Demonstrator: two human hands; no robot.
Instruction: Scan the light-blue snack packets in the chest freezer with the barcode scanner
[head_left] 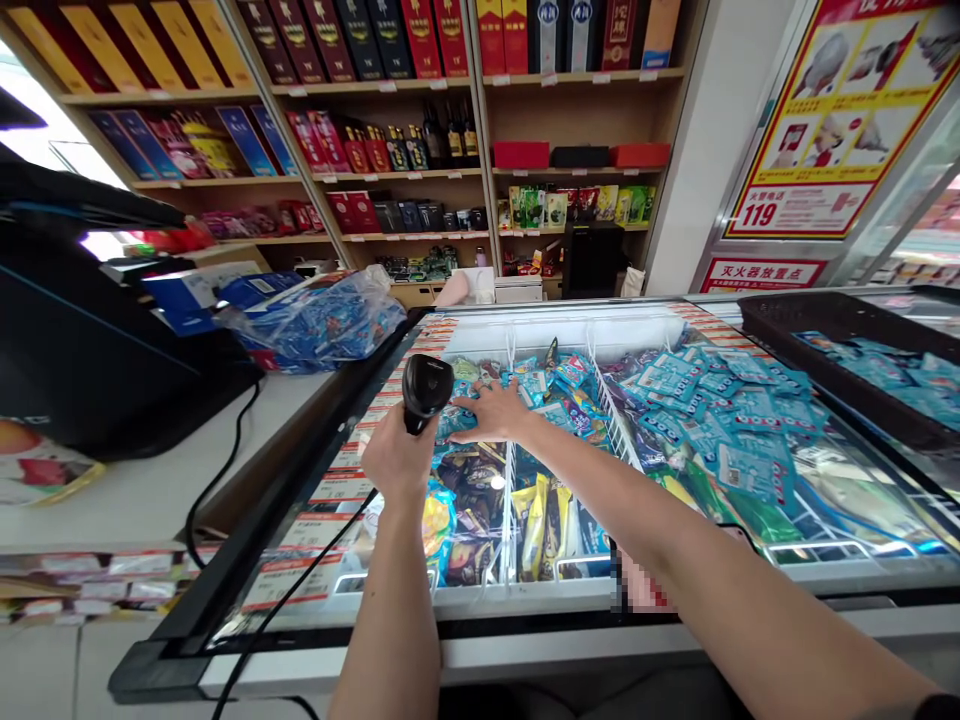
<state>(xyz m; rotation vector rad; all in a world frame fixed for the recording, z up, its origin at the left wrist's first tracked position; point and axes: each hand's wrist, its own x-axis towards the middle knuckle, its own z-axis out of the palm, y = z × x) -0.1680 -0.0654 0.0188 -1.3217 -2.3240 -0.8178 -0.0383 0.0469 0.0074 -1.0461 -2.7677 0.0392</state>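
My left hand [397,450] is wrapped round the handle of a black barcode scanner [427,385], held upright over the left part of a chest freezer [480,605]. A black cord hangs from it across the freezer's near left corner. My right hand [496,412] reaches forward beside the scanner with its fingers spread, palm down, over small blue packets [532,385]. Whether its fingertips touch them I cannot tell. Below the hands, wire dividers separate ice cream packs, among them yellow wrappers [534,525].
Many blue packets [742,400] lie spread at the right, and more fill a black tray [847,370]. On the left counter stand a plastic bag of blue packs [322,320] and a black machine [90,330]. Shelves with boxes [360,40] line the back wall.
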